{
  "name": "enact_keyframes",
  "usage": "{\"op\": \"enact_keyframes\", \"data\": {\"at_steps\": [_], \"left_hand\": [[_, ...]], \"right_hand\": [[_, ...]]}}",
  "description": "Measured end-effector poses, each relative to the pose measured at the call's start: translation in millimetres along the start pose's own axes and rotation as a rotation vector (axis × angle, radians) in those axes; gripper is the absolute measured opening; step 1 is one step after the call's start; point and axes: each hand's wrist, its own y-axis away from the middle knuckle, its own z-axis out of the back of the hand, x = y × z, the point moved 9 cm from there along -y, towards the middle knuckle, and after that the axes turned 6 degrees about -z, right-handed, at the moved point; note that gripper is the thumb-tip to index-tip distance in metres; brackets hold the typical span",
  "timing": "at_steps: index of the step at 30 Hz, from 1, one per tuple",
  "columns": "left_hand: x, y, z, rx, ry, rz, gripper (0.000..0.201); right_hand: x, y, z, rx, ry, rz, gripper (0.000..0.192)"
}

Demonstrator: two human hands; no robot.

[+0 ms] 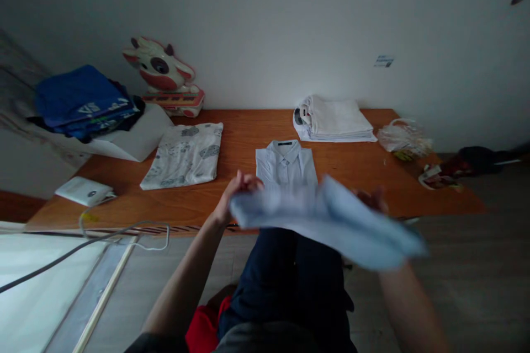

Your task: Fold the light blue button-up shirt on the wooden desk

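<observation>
Wooden table (248,143) | folded shirt (285,168), white stack (337,118) | both hands' fingers grip blue cloth (331,220)

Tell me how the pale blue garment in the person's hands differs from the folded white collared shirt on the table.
The pale blue garment hangs loose and rumpled in the air, gripped by the left hand and right hand; the white collared shirt lies flat on the wooden table, neatly folded, collar up. The garment is blurred, the shirt sharp. Both are light-coloured cloth.
</observation>
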Motion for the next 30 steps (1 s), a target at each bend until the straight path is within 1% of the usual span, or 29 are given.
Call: {"op": "enact_keyframes", "data": {"at_steps": [1, 2, 3, 4, 6, 7, 9, 10, 12, 13, 14, 16, 17, 18, 19, 20, 21, 22, 24, 25, 26, 27, 28, 29, 30], "left_hand": [[7, 16, -7.0, 0.019, -0.068, 0.037, 0.072], [16, 29, -12.3, 0.018, -0.19, 0.058, 0.064], [24, 39, -16.4, -0.002, -0.351, 0.065, 0.053], [31, 46, -19.5, -0.04, -0.532, 0.062, 0.04], [41, 55, -28.6, -0.104, -0.867, 0.042, 0.018], [45, 58, -35.0, -0.115, -0.991, 0.032, 0.015], [50, 61, -46.8, -0.128, -1.149, 0.015, 0.023], [50, 62, -51.2, -0.137, -1.199, 0.011, 0.026], [49, 62, -56.5, -0.161, -1.262, 0.014, 0.034], [48, 60, -58.5, -0.164, -1.276, 0.013, 0.034], [48, 58, -60.4, -0.157, -1.279, 0.008, 0.03], [49, 52, -62.8, -0.108, -1.25, -0.009, 0.016], [51, 49, -61.6, -0.079, -1.221, -0.018, 0.012], [52, 49, -57.6, -0.061, -1.185, -0.023, 0.013], [52, 50, -49.4, -0.062, -1.141, -0.023, 0.014], [52, 53, -36.8, -0.089, -1.093, -0.019, 0.014], [50, 59, -19.8, -0.141, -1.051, -0.015, 0.014], [48, 67, 0.4, -0.211, -1.027, -0.007, 0.014], [41, 91, 42.5, -0.378, -1.048, 0.006, 0.014], [36, 104, 59.6, -0.458, -1.086, 0.004, 0.011], [30, 117, 71.8, -0.539, -1.114, -0.021, 0.008], [23, 128, 77.6, -0.604, -1.126, -0.062, 0.011], [17, 137, 76.8, -0.644, -1.109, -0.116, 0.017], [13, 141, 69.3, -0.643, -1.069, -0.173, 0.021], [12, 140, 55.3, -0.583, -1.023, -0.22, 0.022]], "right_hand": [[-7, 13, -12, 0.077, -0.021, -0.038, 0.083], [-14, 20, -24, 0.111, -0.034, -0.064, 0.078], [-20, 23, -34, 0.093, 0.008, -0.071, 0.071], [-26, 22, -43, 0.031, 0.096, -0.065, 0.061], [-36, 14, -64, -0.112, 0.357, -0.03, 0.044], [-40, 9, -76, -0.169, 0.509, -0.007, 0.039], [-46, 2, -95, -0.278, 0.799, 0.048, 0.03], [-49, 0, -100, -0.34, 0.916, 0.071, 0.027], [-52, 0, -103, -0.438, 1.06, 0.122, 0.021], [-53, 0, -102, -0.462, 1.091, 0.153, 0.02], [-54, -1, -101, -0.471, 1.106, 0.18, 0.022], [-56, -1, -95, -0.463, 1.12, 0.21, 0.033], [-58, -1, -90, -0.45, 1.124, 0.207, 0.036], [-59, -2, -83, -0.43, 1.121, 0.193, 0.038], [-61, -1, -74, -0.404, 1.1, 0.175, 0.037], [-61, 1, -60, -0.391, 1.059, 0.159, 0.034], [-60, 6, -40, -0.416, 1.004, 0.15, 0.029], [-57, 14, -15, -0.479, 0.952, 0.145, 0.025], [-50, 38, 38, -0.672, 0.901, 0.128, 0.02], [-47, 51, 59, -0.749, 0.925, 0.116, 0.022], [-45, 63, 73, -0.803, 0.969, 0.114, 0.025], [-42, 73, 78, -0.827, 1.013, 0.127, 0.028], [-40, 79, 75, -0.817, 1.046, 0.157, 0.03], [-38, 82, 63, -0.778, 1.067, 0.199, 0.031], [-37, 82, 46, -0.711, 1.083, 0.238, 0.031]]}}
